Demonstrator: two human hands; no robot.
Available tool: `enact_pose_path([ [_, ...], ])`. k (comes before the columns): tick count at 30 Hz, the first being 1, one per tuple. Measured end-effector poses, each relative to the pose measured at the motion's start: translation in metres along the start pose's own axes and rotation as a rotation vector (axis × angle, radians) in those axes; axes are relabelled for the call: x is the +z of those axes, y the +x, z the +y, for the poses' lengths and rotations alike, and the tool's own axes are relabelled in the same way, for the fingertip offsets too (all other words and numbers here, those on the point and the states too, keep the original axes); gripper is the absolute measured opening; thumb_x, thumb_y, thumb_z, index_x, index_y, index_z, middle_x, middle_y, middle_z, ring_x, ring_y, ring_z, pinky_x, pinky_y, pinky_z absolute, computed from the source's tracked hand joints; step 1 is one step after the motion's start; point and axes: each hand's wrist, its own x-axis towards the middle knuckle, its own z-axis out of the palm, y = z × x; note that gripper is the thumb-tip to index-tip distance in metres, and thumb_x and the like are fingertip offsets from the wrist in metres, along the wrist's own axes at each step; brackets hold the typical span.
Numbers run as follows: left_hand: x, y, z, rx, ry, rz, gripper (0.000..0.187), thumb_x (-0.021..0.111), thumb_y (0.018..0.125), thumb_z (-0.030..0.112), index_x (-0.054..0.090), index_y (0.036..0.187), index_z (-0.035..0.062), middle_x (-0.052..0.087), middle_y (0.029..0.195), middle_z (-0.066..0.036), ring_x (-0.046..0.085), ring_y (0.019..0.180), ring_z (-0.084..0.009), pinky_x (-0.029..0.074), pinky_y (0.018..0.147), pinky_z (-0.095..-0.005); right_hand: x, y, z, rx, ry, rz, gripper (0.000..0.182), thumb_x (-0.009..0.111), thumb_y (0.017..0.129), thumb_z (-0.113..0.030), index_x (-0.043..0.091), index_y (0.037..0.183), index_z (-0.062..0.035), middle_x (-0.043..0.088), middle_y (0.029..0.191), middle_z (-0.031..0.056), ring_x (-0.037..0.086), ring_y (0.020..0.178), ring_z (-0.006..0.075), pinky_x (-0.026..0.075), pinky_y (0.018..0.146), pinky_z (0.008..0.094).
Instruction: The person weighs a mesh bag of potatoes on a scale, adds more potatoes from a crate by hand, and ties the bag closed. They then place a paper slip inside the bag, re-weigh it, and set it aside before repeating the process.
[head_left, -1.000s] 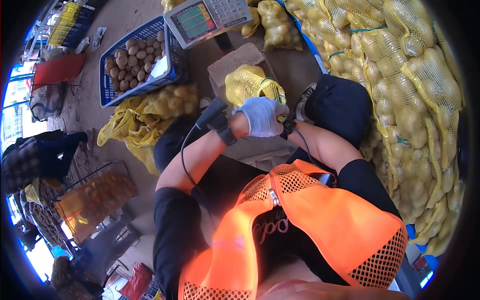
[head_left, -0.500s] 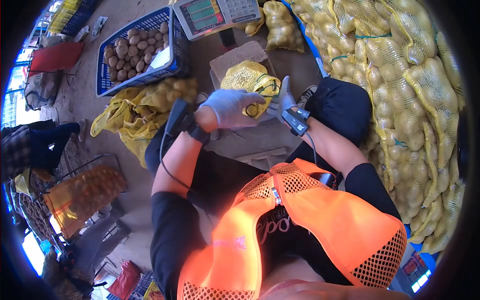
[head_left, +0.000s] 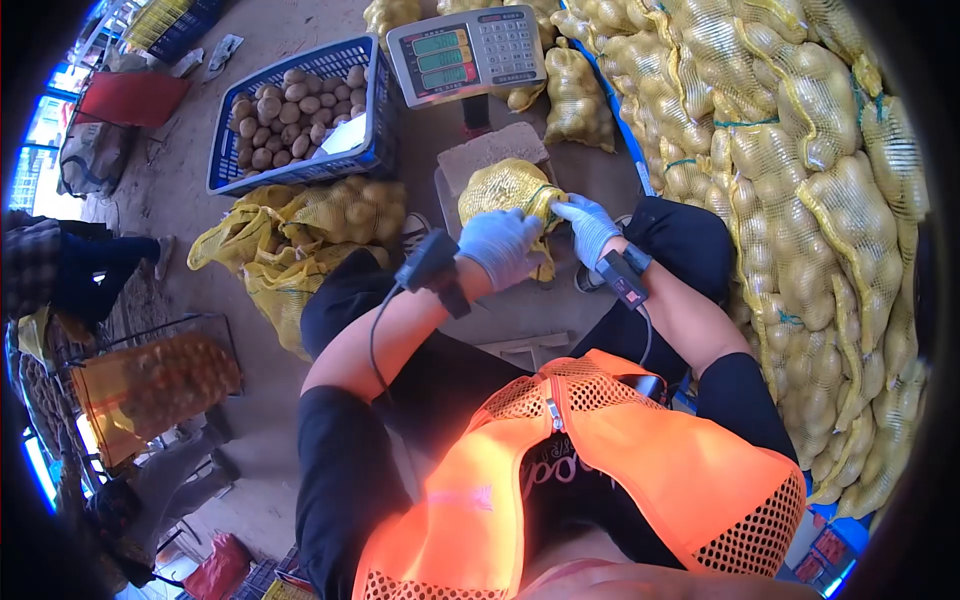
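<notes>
A yellow mesh bag of potatoes (head_left: 497,186) rests on a block in front of me, its gathered neck turned toward my hands. A thin green tie (head_left: 543,192) loops around that neck. My left hand (head_left: 500,245), in a pale glove, is closed on the mesh at the near side of the bag. My right hand (head_left: 588,228), gloved too, has its fingers pinched together at the neck, against the tie. The fingertips partly hide the tie's ends. Loose mesh hangs down between the two hands.
A blue crate (head_left: 375,120) of loose potatoes stands left of a digital scale display (head_left: 468,57). Yellow mesh bags (head_left: 345,215) lie below the crate. Filled mesh bags (head_left: 800,220) are piled along my right. At far left stands another person's leg (head_left: 110,270).
My right hand has gone from spread fingers to a pinch at the bag's neck. My left hand has turned, its fingers now curled against the mesh. The whole view has shifted slightly.
</notes>
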Motion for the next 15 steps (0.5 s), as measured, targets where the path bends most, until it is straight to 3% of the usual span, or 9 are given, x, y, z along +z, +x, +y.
enact_pose_path([
  [1,0.009,0.000,0.008,0.095,-0.032,0.071,0.035,0.062,0.077,0.035,0.058,0.103,0.0122,0.059,0.087,-0.012,0.060,0.080,-0.0318,0.048,0.070,-0.0415,0.002,0.005,-0.003,-0.125,0.114,0.038,0.023,0.057,0.087,-0.018,0.057,0.105,-0.0047,0.060,0.091,0.0050,0.057,0.082,0.0137,0.048,0.065,0.0301],
  [2,0.016,0.000,0.009,0.190,-0.061,0.137,0.035,0.061,0.077,0.035,0.058,0.103,0.0123,0.058,0.086,-0.011,0.060,0.079,-0.0319,0.048,0.069,-0.0416,0.000,0.008,-0.008,-0.121,0.244,0.106,0.020,0.055,0.088,-0.015,0.057,0.106,-0.0069,0.060,0.093,0.0056,0.058,0.081,0.0152,0.049,0.068,0.0311],
  [6,0.019,0.006,0.010,0.353,-0.122,0.093,0.031,0.058,0.081,0.037,0.059,0.098,0.0117,0.061,0.084,-0.011,0.061,0.077,-0.0317,0.048,0.066,-0.0433,-0.009,0.022,-0.050,-0.181,0.535,0.108,0.016,0.052,0.089,-0.010,0.057,0.103,-0.0071,0.060,0.095,0.0067,0.060,0.087,0.0184,0.050,0.075,0.0317],
  [8,0.008,0.012,-0.003,-0.301,0.022,-0.330,0.028,0.055,0.084,0.038,0.060,0.089,0.0105,0.064,0.079,-0.010,0.063,0.072,-0.0313,0.049,0.063,-0.0431,-0.012,0.030,-0.066,-0.200,0.543,0.112,0.016,0.053,0.089,-0.011,0.057,0.103,-0.0048,0.060,0.096,0.0070,0.059,0.087,0.0176,0.049,0.076,0.0323],
  [11,-0.029,0.015,-0.020,-0.213,0.182,-0.424,0.029,0.051,0.087,0.038,0.061,0.085,0.0106,0.064,0.076,-0.012,0.063,0.069,-0.0322,0.049,0.062,-0.0409,-0.019,0.038,-0.076,-0.196,0.417,0.033,0.016,0.055,0.089,-0.014,0.059,0.101,-0.0037,0.060,0.093,0.0054,0.059,0.084,0.0144,0.048,0.075,0.0291],
  [13,-0.039,0.015,-0.024,-0.271,-0.070,0.069,0.020,0.053,0.087,0.028,0.061,0.088,0.0092,0.062,0.077,-0.014,0.062,0.071,-0.0331,0.050,0.063,-0.0383,-0.012,0.031,-0.080,-0.256,0.139,-0.028,0.018,0.058,0.088,-0.017,0.060,0.099,-0.0036,0.060,0.089,0.0032,0.057,0.080,0.0108,0.047,0.072,0.0258],
  [15,-0.042,0.018,-0.006,0.052,-0.460,0.462,0.009,0.055,0.085,0.015,0.059,0.090,0.0082,0.061,0.080,-0.015,0.061,0.074,-0.0336,0.049,0.064,-0.0390,-0.003,0.029,-0.078,-0.239,0.156,-0.036,0.018,0.059,0.088,-0.019,0.060,0.099,-0.0036,0.060,0.088,0.0023,0.057,0.080,0.0095,0.047,0.071,0.0247],
])
